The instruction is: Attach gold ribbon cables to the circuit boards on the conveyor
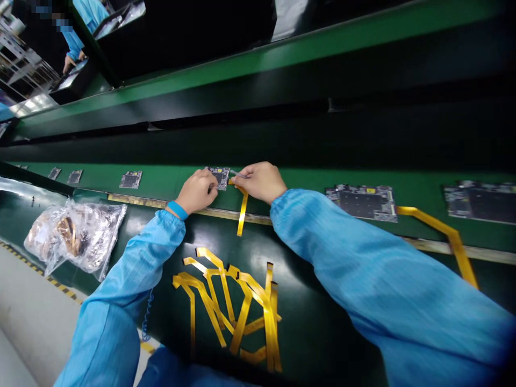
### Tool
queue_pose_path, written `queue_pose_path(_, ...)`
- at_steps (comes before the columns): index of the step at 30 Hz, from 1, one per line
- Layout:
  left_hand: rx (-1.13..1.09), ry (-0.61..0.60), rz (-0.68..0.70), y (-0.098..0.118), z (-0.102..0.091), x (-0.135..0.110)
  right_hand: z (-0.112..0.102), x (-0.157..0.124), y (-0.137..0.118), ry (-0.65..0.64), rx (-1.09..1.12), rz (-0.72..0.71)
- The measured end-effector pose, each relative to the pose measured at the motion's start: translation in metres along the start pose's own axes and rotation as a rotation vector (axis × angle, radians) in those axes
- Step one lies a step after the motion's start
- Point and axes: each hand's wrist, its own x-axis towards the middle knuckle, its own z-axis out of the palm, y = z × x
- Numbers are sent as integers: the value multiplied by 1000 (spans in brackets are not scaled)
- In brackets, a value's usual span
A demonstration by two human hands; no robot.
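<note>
Circuit board, one: is lying on green belt; my left grip is covering its left end, hold unclear. Thin tool, one: my right grip is pinching it beside yellow ribbon.

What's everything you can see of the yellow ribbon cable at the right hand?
The yellow ribbon cable is flat, thin and glossy, like flexible film. Its bent upper end lies between the circuit board and the right hand, which seems to touch it; whether it's plugged in is unclear. The lower length runs straight across the pale strip, ending over the dark bench.
</note>
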Motion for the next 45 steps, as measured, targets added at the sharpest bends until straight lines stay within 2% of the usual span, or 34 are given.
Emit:
queue_pose_path(9, 25, 22, 71, 3, 13, 4, -7, -7, -3, 15, -84, 109)
queue_pose_path(16, 42, 18, 103, 5, 16, 6, -14, -11, -3, 17, -126, 159)
queue_pose_path(28, 96, 3, 140, 16, 16, 6, -23, -12, 9, 3, -115, 130)
queue_pose_path(36, 143, -48, 156, 32, 18, 2, -26, -7, 21, -14, -85, 119)
queue_pose_path(45, 303, -105, 144, 64, 23, -4, -32, -7, 26, -2, -146, 140)
